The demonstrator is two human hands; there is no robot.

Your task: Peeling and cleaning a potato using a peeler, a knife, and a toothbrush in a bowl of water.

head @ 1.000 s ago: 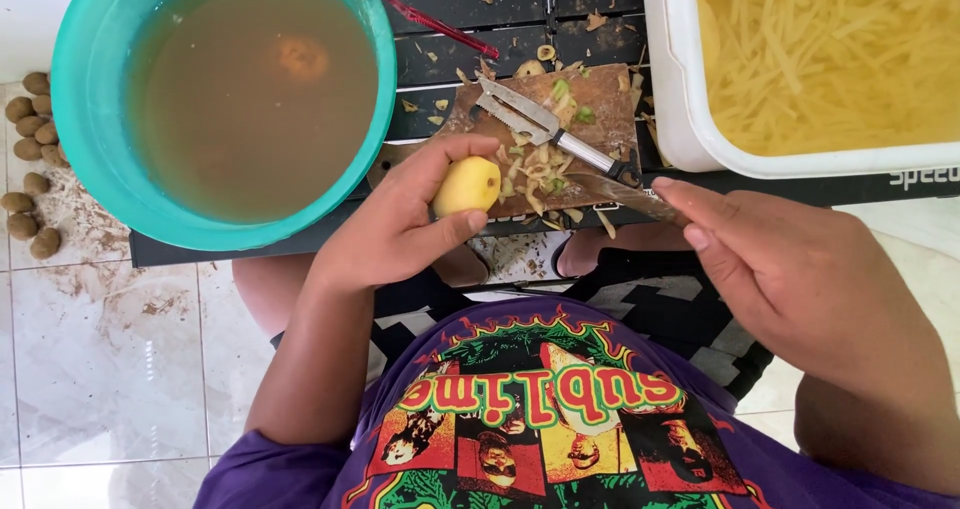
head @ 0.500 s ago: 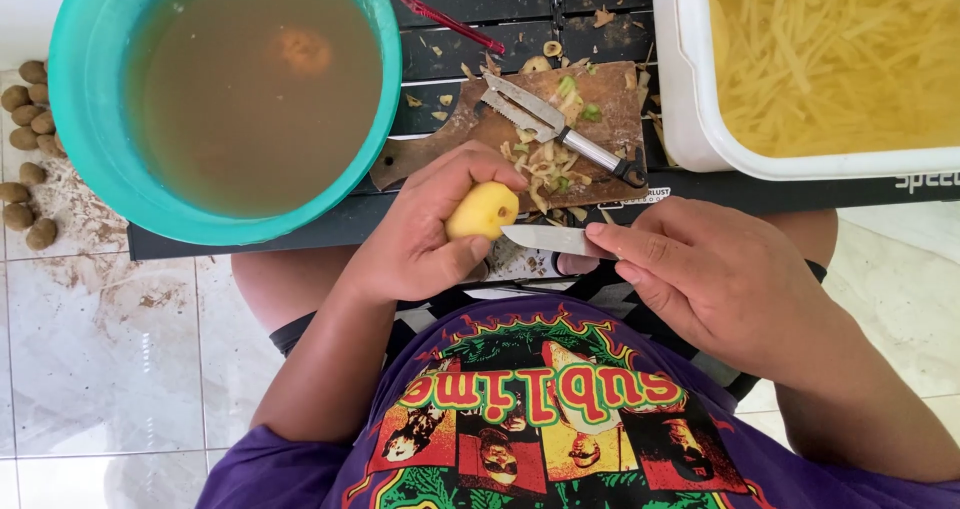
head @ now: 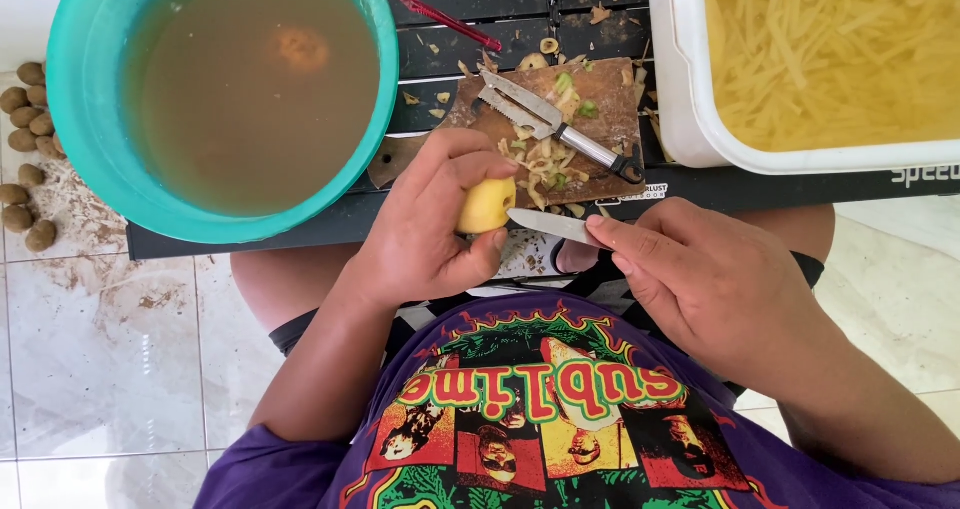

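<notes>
Peeled potato (head: 487, 205) in left hand (head: 425, 234), teal basin (head: 75, 119) of murky water; white tub (head: 675, 89) of potato strips (head: 830, 54)

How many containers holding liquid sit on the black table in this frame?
2. A round teal basin of murky brown water stands at the left. A white rectangular tub of yellow strips in liquid is at the right, partly cut off by the frame edge.

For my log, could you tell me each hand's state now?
Left hand: closed around a peeled potato.
Right hand: closed, holding a knife.
</notes>
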